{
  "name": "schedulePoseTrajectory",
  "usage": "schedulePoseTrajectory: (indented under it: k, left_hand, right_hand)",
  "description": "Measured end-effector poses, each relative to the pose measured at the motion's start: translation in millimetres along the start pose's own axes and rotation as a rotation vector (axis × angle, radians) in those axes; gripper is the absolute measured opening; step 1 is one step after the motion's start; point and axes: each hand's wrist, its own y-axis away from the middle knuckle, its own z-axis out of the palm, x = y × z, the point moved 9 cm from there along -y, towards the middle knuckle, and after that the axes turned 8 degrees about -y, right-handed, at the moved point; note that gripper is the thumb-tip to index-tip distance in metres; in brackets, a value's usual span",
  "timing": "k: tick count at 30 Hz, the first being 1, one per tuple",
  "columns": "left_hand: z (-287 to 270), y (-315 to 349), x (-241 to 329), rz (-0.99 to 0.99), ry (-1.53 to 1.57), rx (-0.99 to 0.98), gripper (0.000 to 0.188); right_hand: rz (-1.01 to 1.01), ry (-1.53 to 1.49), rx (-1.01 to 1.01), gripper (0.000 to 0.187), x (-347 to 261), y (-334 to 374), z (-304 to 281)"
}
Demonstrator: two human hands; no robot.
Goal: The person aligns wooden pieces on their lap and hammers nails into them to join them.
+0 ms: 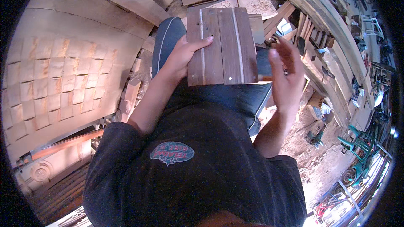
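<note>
My left hand [187,55] grips the left edge of a dark brown wooden panel [229,50], its thumb lying on the top face and its other fingers hidden underneath. Two pale lengthwise strips run along the panel, with a seam between its boards. A small white spot [230,78] shows near its near edge. Just off the panel's right edge is my right hand [288,69], slightly blurred, with the thumb raised and apart from the curled fingers. I see nothing held in it. A short brown piece [265,77] pokes out between the panel and this hand; its kind is unclear.
Beneath the panel are my legs in dark trousers [168,37]. A large woven-pattern wooden panel [63,75] stands at the left. Planks [332,21] are stacked at the right, past a speckled board [259,5]. A green chair [357,143] is farther right.
</note>
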Motion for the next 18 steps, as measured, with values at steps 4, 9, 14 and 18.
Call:
schedulePoseTrajectory:
  k: [4, 9, 14, 18]
  left_hand:
    - [-9, -3, -21, -0.092, 0.115, -0.054, 0.051]
    - [-12, 3, -47, -0.294, 0.281, -0.049, 0.05]
    - [-8, -8, -46, -0.241, 0.386, -0.139, 0.044]
    - [0, -4, -36, -0.291, 0.493, -0.194, 0.039]
  right_hand:
    - [0.05, -0.044, -0.036, 0.033, 11, 0, -5]
    - [0.091, -0.037, -0.044, 0.036, 27, 10, -1]
    - [-0.003, -0.04, 0.005, 0.034, 11, 3, 3]
    - [-0.012, -0.096, -0.025, 0.032, 2, -7, 7]
